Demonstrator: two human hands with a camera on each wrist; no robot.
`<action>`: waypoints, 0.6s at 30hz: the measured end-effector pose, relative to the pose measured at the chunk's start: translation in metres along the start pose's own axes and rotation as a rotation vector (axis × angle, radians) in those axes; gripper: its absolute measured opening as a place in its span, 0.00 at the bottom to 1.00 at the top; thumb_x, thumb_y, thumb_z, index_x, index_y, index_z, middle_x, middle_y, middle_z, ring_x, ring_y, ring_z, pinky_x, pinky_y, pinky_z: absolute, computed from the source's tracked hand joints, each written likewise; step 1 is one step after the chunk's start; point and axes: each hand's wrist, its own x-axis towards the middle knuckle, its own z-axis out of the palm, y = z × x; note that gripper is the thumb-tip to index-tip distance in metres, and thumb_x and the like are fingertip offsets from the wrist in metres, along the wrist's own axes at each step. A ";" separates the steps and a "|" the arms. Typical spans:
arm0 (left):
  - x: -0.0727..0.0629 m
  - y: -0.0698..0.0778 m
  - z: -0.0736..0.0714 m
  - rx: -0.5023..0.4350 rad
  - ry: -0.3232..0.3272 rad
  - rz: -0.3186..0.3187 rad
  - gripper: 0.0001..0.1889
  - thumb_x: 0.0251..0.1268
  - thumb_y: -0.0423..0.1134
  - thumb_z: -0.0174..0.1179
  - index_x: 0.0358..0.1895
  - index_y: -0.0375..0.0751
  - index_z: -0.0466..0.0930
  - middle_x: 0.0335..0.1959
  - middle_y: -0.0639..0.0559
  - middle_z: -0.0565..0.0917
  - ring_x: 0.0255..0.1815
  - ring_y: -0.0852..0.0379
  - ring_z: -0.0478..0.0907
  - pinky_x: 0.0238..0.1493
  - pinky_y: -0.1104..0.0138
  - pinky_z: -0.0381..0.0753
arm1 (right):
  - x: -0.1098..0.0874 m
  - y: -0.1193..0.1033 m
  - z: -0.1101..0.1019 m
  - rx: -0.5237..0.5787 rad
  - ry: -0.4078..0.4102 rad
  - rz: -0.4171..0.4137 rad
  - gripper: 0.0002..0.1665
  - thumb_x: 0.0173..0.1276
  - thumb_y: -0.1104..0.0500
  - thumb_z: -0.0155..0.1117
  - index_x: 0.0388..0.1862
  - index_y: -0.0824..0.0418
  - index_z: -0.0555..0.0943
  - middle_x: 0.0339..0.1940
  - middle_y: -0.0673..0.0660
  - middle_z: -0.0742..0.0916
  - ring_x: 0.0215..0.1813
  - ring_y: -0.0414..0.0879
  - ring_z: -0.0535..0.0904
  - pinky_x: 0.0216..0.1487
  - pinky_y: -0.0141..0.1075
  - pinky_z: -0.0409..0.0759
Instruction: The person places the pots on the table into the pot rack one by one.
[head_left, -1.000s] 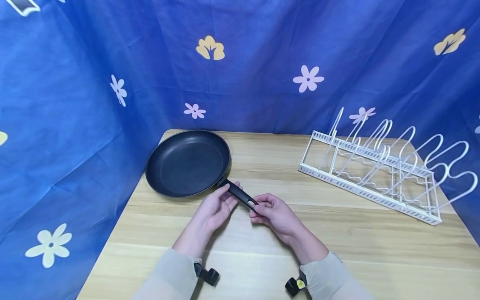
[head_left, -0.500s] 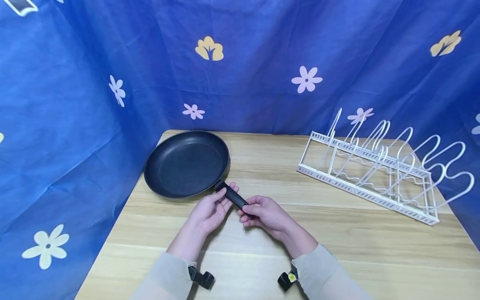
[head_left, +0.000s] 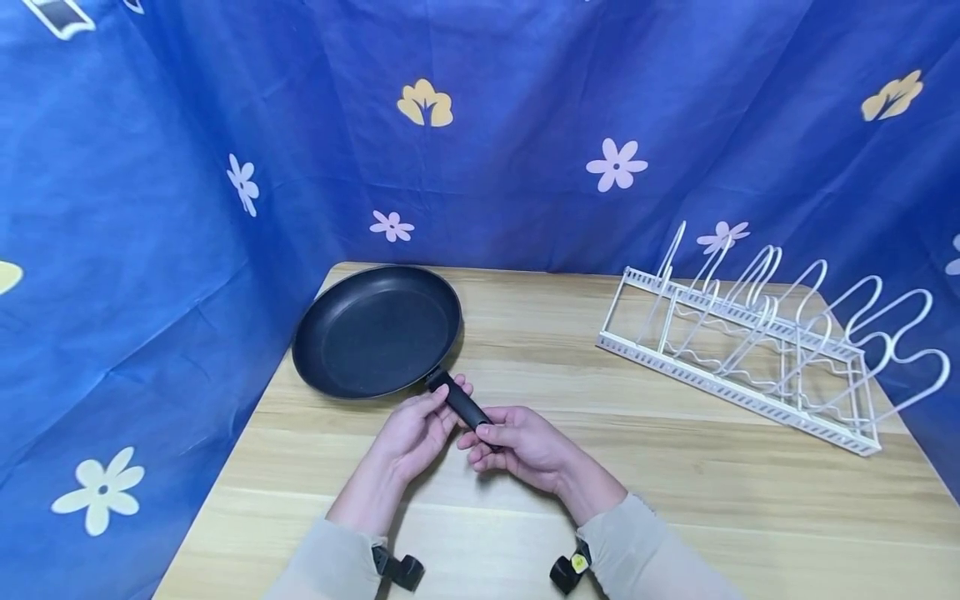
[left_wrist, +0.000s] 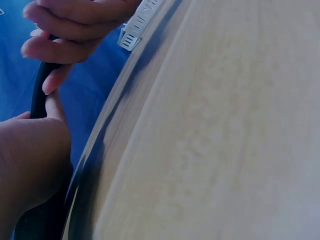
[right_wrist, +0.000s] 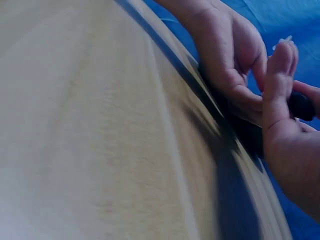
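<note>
A black frying pan (head_left: 378,333) lies at the far left of the table, its handle (head_left: 459,402) slanting toward me. My left hand (head_left: 412,433) holds the handle near the pan body, thumb on top and fingers underneath. At the handle's end, my right hand (head_left: 525,446) pinches with the thumb above and covers the tip. The left wrist view has my left hand (left_wrist: 32,160) below my right hand (left_wrist: 75,25), both at the dark handle. From the right wrist, the handle end (right_wrist: 301,105) shows beside my right hand (right_wrist: 287,130).
A white wire rack (head_left: 742,358) with several upright loops stands at the right of the wooden table (head_left: 525,533). Blue flowered cloth (head_left: 517,125) hangs behind the table and along its left side.
The handle's end has swung left and toward me, with my right hand moving along with it. The left hand stays near the pan body. The rack stays put.
</note>
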 end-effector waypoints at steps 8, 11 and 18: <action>-0.004 0.000 0.000 0.092 -0.030 0.003 0.13 0.90 0.34 0.45 0.65 0.33 0.70 0.52 0.58 0.89 0.57 0.65 0.88 0.62 0.72 0.85 | -0.003 0.011 0.004 0.038 -0.055 -0.049 0.31 0.86 0.67 0.51 0.80 0.83 0.59 0.47 0.50 0.93 0.40 0.35 0.89 0.46 0.28 0.89; -0.006 0.001 0.004 0.122 -0.047 0.004 0.12 0.90 0.34 0.46 0.64 0.32 0.71 0.52 0.58 0.89 0.57 0.65 0.88 0.59 0.73 0.86 | -0.007 0.013 0.006 0.023 -0.049 -0.074 0.32 0.86 0.66 0.52 0.81 0.82 0.59 0.47 0.49 0.93 0.38 0.34 0.87 0.45 0.27 0.88; -0.013 0.008 0.015 0.218 -0.113 -0.004 0.19 0.89 0.34 0.47 0.72 0.26 0.64 0.56 0.55 0.86 0.57 0.64 0.86 0.58 0.75 0.84 | -0.018 0.013 0.012 -0.077 -0.016 -0.128 0.33 0.86 0.64 0.55 0.81 0.80 0.61 0.46 0.47 0.93 0.36 0.34 0.86 0.43 0.28 0.88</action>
